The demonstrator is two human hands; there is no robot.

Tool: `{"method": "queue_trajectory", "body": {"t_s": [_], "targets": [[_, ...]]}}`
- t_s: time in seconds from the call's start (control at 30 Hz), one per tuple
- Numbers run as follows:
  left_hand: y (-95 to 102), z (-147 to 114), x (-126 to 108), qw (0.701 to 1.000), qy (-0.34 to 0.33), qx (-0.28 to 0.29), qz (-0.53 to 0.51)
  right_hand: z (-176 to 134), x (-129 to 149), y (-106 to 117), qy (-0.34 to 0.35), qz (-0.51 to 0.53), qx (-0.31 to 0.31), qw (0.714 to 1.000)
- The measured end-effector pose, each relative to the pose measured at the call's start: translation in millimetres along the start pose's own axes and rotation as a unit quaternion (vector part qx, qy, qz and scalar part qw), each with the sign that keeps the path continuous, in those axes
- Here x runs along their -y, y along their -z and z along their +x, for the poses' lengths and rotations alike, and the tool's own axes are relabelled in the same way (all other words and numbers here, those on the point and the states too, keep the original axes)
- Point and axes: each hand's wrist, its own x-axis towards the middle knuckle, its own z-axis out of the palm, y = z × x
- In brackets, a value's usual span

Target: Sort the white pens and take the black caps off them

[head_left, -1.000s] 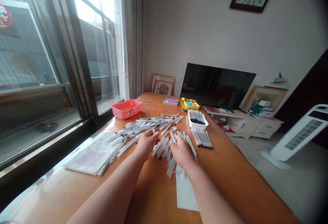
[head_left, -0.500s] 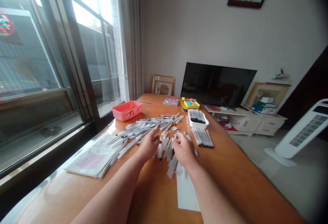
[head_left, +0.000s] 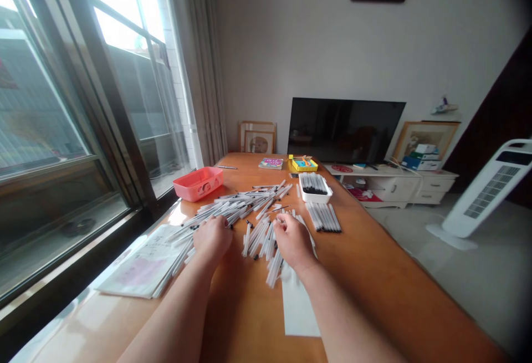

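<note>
My left hand (head_left: 213, 238) is over the near edge of a loose pile of slim whitish pens with black ends (head_left: 241, 201). Its fingers curl down among them, and the fingertips are hidden. My right hand (head_left: 294, 239) rests above a smaller heap of whitish pen tubes (head_left: 260, 235), some with black ends. Thumb and forefinger are drawn together there; whatever lies between them is too small to make out. Under the right wrist lies a pale sheet of paper (head_left: 300, 313). Just beyond that hand, a row of pens (head_left: 323, 218) lies side by side.
A white box (head_left: 316, 196) holds upright-packed pens. At the left stand a pink basket (head_left: 198, 184) and a stack of papers (head_left: 137, 266). A booklet (head_left: 271, 163) and a yellow box (head_left: 305, 164) lie at the table's far end. A window (head_left: 75, 102) borders the left side.
My left hand has moved left and nearer, from the gap between the piles to the larger pile. My right hand stays over the smaller heap. The camera view has shifted slightly.
</note>
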Motion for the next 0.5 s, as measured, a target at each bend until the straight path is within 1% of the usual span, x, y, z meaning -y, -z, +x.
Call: {"method": "queue_trajectory", "body": {"t_s": [0.1,0.23,0.37,0.5], "targets": [[-0.5,-1.1,-1.3,0.998,-0.007,0.004,0.057,0.1,-1.4,-1.0,0.006,0.006,-0.005,1.000],[-1.2,-2.2,-4.8,0.997,-0.010,0.018,0.079,-0.1,-1.8,-1.4,0.009,0.010,-0.004,1.000],[-2.9,-2.9,-9.6,0.988,-0.010,0.055,0.147,1.2,-2.5,-1.4,0.006,-0.001,-0.003,1.000],[-7.6,-4.5,-14.8,0.984,-0.016,0.089,0.156,2.7,-5.0,-2.4,0.009,-0.004,-0.007,1.000]]}}
